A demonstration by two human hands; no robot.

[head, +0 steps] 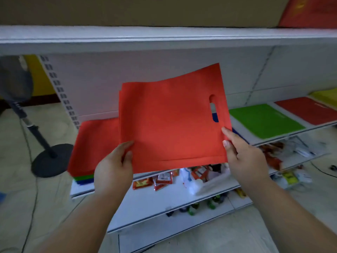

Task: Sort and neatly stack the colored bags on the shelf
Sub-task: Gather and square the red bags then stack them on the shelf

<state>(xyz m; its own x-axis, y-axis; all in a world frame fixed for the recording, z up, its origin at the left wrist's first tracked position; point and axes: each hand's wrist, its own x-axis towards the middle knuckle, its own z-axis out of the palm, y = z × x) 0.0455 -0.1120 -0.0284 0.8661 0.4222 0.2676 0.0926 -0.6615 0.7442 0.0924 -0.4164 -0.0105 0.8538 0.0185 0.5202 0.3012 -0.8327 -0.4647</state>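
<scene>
**Red bags held up before the shelf**

Red bags (171, 121), a thin bundle, held in the air in front of the shelf (164, 39). Left hand (114, 168) pinches the lower left edge; right hand (244, 157) grips the lower right corner, thumb on top. Cut-out handle faces right. Open air above the bundle, below the upper board. Behind: red pile (94, 143) over green and blue layers, partly hidden. Green stack (264, 119) sits right. Lower-shelf packets (160, 179) are blurred.

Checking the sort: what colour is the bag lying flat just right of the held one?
Green, clearest in the head view, lying flat on the shelf.
</scene>
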